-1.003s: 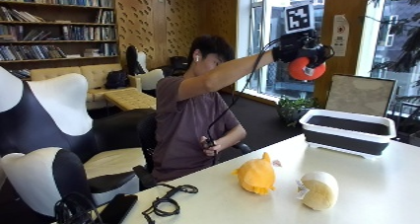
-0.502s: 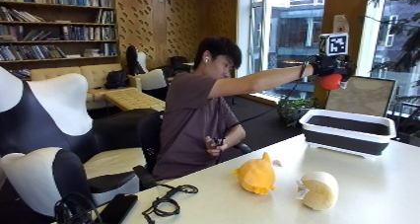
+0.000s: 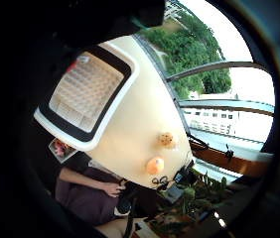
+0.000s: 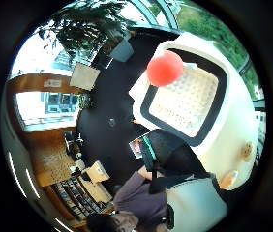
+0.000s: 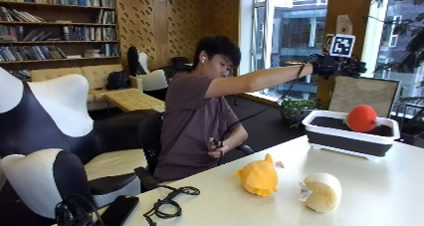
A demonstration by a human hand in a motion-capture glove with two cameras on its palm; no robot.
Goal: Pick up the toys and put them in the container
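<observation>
In the outside view my gloved right hand (image 5: 334,65) is stretched out high above the white and black container (image 5: 344,139) at the table's far end, and it holds nothing. A red ball toy (image 5: 362,118) is below the hand, at the container's rim level. The thumb side palm view shows the red ball (image 4: 165,68) over the container's edge (image 4: 148,104), apart from the hand. An orange plush toy (image 5: 258,176) and a cream round toy (image 5: 322,191) lie side by side on the white table. Both also show small in the little finger side palm view, orange toy (image 3: 155,165) and cream toy (image 3: 167,139).
A coil of black cable (image 5: 165,208) and a flat black device (image 5: 119,211) lie at the table's near end. The person's bare hand (image 5: 215,147) stays by their lap. Black and white chairs (image 5: 46,136) stand left of the table.
My right arm has swung from raised overhead to stretched out over the container. The red ball has left the hand and dropped to the container.
</observation>
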